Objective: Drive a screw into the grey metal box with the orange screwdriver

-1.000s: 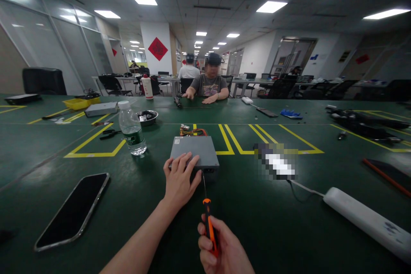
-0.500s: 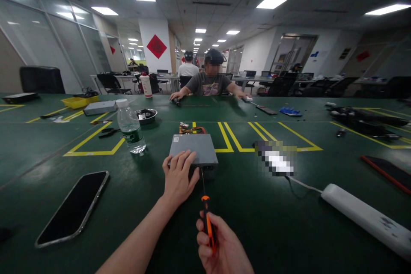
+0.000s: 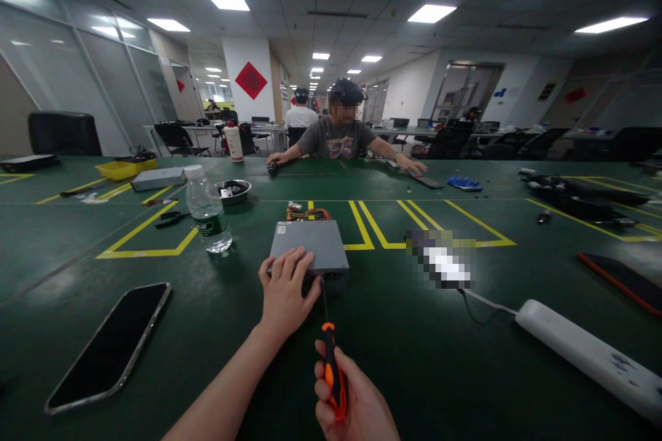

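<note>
A grey metal computer power supply (image 3: 315,238) lies on the green table, with a bundle of coloured wires (image 3: 310,214) behind it. My left hand (image 3: 289,289) grips its near left corner, fingers over the top and thumb against the near side. My right hand (image 3: 356,396) is closed round the orange and black handle of a screwdriver (image 3: 331,362). The screwdriver's shaft points away from me and meets the near face of the power supply beside my left thumb. The exact spot where the tip touches is too small to make out.
A water bottle (image 3: 207,210) and a phone (image 3: 111,344) are at left; a metal bowl (image 3: 234,193) stands behind the bottle. At right lie a white power strip (image 3: 589,351) and another phone (image 3: 620,282). Across the table sits a person (image 3: 338,134).
The view has tilted slightly, shifting things a little. My hands keep their hold, and the screwdriver handle looks turned. Across the table, the person's hand has moved from a white object towards a dark phone.
</note>
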Demonstrator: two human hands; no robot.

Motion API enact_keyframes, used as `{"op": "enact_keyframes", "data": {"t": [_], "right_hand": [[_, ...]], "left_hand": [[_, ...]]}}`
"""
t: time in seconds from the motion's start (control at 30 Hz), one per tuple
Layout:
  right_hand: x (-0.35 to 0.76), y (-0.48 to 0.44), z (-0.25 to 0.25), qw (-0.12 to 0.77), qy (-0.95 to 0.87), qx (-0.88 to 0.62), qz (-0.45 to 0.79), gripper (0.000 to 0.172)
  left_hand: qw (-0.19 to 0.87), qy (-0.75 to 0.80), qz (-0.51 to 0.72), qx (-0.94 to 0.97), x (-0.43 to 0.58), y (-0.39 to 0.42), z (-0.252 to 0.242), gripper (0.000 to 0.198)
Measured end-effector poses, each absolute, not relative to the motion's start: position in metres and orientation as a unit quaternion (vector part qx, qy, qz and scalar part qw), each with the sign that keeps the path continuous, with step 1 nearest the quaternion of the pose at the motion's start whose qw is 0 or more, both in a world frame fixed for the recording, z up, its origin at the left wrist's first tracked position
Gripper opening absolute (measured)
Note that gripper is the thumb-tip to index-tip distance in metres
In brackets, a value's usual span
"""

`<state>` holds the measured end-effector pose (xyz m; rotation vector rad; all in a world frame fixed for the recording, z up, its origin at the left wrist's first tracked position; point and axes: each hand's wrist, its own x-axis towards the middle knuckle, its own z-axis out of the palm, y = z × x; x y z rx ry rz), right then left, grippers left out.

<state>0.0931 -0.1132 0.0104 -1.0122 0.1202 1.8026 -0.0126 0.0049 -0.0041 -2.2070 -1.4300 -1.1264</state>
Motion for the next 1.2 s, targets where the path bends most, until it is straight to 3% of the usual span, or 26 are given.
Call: {"op": "enact_keyframes", "data": {"t": [0.1, 0.27, 0.4, 0.5, 0.63, 0.83, 1.07, 1.2], "right_hand": [[0.096, -0.116, -0.002, 0.558, 0.002, -0.38, 0.738, 0.033], [0.098, -0.114, -0.004, 0.485, 0.05, -0.38, 0.786, 0.037], [0.097, -0.114, -0.01, 0.504, 0.012, -0.372, 0.779, 0.043], [0.098, -0.115, -0.011, 0.525, -0.008, -0.387, 0.758, 0.04], [0.1, -0.119, -0.002, 0.482, 0.03, -0.39, 0.785, 0.035], [0.1, -0.121, -0.002, 0.528, -0.001, -0.389, 0.755, 0.036], [0.1, -0.116, -0.002, 0.461, 0.003, -0.354, 0.814, 0.037], [0.097, -0.118, -0.004, 0.505, -0.002, -0.375, 0.777, 0.039]], "left_hand": [[0.136, -0.494, -0.392, -0.764, -0.013, 0.005, -0.004, 0.033], [0.13, -0.499, -0.388, -0.764, -0.012, 0.004, -0.004, 0.032], [0.135, -0.497, -0.392, -0.762, -0.012, 0.004, -0.002, 0.032], [0.138, -0.495, -0.391, -0.763, -0.012, 0.003, -0.001, 0.033], [0.135, -0.499, -0.385, -0.764, -0.013, 0.003, -0.002, 0.032], [0.14, -0.495, -0.388, -0.764, -0.012, 0.003, -0.002, 0.032], [0.139, -0.499, -0.386, -0.764, -0.012, 0.003, -0.001, 0.032], [0.138, -0.497, -0.386, -0.765, -0.012, 0.004, -0.003, 0.031]]}}
